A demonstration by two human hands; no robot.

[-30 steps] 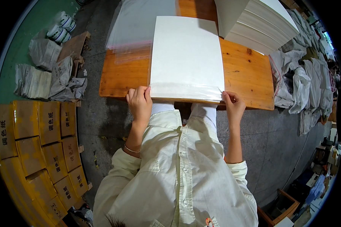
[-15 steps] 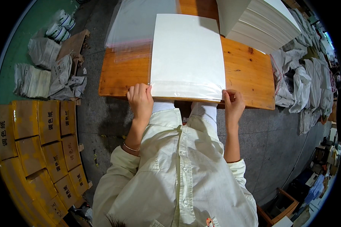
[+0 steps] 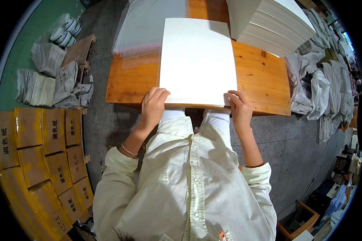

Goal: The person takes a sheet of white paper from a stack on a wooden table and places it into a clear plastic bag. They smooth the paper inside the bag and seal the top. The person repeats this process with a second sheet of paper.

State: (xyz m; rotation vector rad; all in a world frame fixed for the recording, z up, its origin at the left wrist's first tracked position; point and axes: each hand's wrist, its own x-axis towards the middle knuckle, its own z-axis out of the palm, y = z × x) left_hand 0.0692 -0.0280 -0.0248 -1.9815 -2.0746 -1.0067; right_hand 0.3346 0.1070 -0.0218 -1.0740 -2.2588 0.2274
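In front of me on the wooden table lies a white rectangular pack of paper, with a clear plastic sleeve showing along its left and near edges. My left hand is closed at its near left corner, thumb and fingers bent over the sleeve's edge. At the near right corner my right hand pinches the same edge with curled fingers. The fingertips partly hide the sleeve's near edge. Beyond the pack, to the left, lies a pile of flat clear plastic sleeves.
A tall stack of white paper stands at the table's far right. Taped cardboard cartons are piled on the left. Wrapped bundles sit on the floor beyond them. Grey and white sacks heap up at the right.
Both hands have moved inward over the pack's near corners, fingers now lying on top. The glossy strip along the near edge shows less. The pack sits slightly nearer.
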